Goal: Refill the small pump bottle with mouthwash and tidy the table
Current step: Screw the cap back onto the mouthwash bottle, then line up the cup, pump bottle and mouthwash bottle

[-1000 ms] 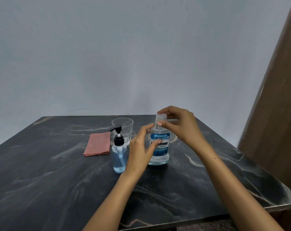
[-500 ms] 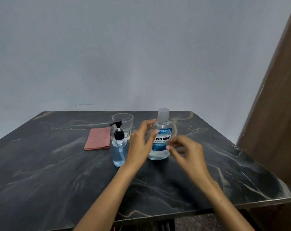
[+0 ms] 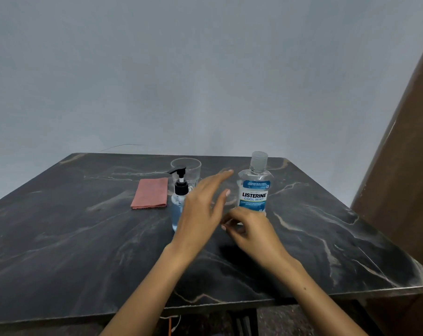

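Observation:
The mouthwash bottle (image 3: 255,187), clear with a blue label and a capped top, stands upright on the dark marble table (image 3: 72,238). The small pump bottle (image 3: 179,197) with a black pump and blue liquid stands to its left. My left hand (image 3: 203,209) hovers between the two bottles, fingers spread, holding nothing and partly hiding the pump bottle's right side. My right hand (image 3: 251,234) is low in front of the mouthwash bottle's base, fingers curled loosely, nothing held that I can see.
A folded pink cloth (image 3: 151,193) lies left of the pump bottle. A clear glass tumbler (image 3: 188,169) stands behind the pump bottle. A brown wooden panel (image 3: 404,166) rises at the right beside the table's edge. A pale wall is behind.
My right hand left the mouthwash bottle's cap and dropped in front of its base. My left hand let go of the bottle and drew back with fingers spread.

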Action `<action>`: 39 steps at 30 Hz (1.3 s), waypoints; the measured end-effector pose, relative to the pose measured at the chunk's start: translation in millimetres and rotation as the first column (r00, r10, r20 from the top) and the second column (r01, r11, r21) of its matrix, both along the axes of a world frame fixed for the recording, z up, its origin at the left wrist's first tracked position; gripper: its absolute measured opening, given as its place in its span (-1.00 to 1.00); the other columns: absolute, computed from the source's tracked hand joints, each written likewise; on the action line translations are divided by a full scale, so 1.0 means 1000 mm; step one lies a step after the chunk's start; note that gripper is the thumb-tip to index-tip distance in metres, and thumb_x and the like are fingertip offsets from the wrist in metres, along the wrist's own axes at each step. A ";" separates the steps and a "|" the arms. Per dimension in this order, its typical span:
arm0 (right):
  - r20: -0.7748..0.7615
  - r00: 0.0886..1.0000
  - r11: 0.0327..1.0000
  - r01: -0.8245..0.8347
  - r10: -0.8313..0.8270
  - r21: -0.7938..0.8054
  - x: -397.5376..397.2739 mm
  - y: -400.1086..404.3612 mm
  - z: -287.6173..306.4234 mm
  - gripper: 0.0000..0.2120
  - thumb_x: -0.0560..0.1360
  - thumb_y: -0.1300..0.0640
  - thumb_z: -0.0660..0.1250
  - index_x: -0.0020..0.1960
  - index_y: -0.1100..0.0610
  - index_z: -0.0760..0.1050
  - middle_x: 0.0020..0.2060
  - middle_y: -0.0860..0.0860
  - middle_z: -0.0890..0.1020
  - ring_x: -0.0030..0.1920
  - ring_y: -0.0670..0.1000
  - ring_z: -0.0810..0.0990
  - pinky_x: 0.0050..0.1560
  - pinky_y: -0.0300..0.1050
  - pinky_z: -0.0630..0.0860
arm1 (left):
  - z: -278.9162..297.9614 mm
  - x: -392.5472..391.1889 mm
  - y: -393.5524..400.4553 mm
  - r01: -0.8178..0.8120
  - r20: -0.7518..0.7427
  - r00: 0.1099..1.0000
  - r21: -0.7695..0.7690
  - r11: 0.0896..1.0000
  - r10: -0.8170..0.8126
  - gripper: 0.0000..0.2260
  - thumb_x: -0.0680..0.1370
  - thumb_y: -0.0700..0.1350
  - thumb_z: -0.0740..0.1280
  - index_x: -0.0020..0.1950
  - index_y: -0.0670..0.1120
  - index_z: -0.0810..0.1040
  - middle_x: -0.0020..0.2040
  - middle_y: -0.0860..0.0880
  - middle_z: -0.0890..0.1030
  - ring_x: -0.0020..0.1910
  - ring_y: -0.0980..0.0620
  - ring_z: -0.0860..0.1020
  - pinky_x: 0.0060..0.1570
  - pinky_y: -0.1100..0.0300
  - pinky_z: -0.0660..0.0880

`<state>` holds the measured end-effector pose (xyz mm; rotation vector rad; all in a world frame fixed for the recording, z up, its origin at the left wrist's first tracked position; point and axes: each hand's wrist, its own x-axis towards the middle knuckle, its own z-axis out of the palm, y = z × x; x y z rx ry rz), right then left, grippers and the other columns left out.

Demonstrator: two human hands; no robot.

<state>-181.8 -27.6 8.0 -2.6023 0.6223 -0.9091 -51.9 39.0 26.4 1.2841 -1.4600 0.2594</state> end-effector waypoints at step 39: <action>0.160 0.982 0.934 0.033 -0.096 0.356 0.144 -0.039 0.005 -0.09 0.51 0.05 0.35 0.52 0.22 -0.25 0.50 0.20 0.01 0.51 0.13 0.07 0.38 -0.18 0.07 | -0.047 0.072 0.022 -0.111 -0.293 0.940 0.229 0.967 0.177 -0.60 0.38 0.01 0.49 0.07 0.02 0.35 0.05 0.10 0.59 0.02 0.22 0.57 -0.01 0.35 0.53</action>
